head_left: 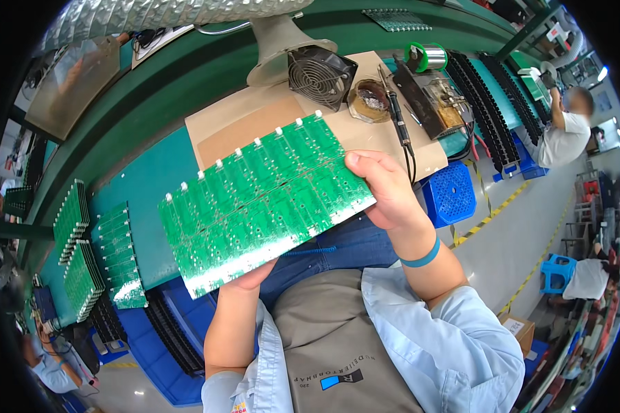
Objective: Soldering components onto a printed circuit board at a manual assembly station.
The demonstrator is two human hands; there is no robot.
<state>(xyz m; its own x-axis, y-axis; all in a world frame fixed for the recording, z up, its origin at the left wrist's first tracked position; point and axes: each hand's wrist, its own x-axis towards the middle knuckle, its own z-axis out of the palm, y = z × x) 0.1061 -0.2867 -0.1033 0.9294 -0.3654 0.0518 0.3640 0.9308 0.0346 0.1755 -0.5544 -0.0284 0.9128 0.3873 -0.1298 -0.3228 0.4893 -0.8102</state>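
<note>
A large green circuit board panel (269, 199) with a row of small white connectors along its far edge is held up, tilted, in front of my body. My right hand (384, 186) grips its right end, thumb on the upper face and fingers behind. Under the near left edge, my left hand (253, 277) supports the panel; its fingers are hidden beneath the board. Beyond the panel, brown cardboard (255, 127) covers part of the green bench mat (141, 179).
Left: a flat circuit board (120, 255) and board stacks (83, 279). Far side: a black fan (320, 76), a rosin dish (370, 100), a soldering iron (395, 110) and a solder spool (427, 57). Black racks (486, 110) stand right, near a blue stool (450, 194). Another person (565, 131) works far right.
</note>
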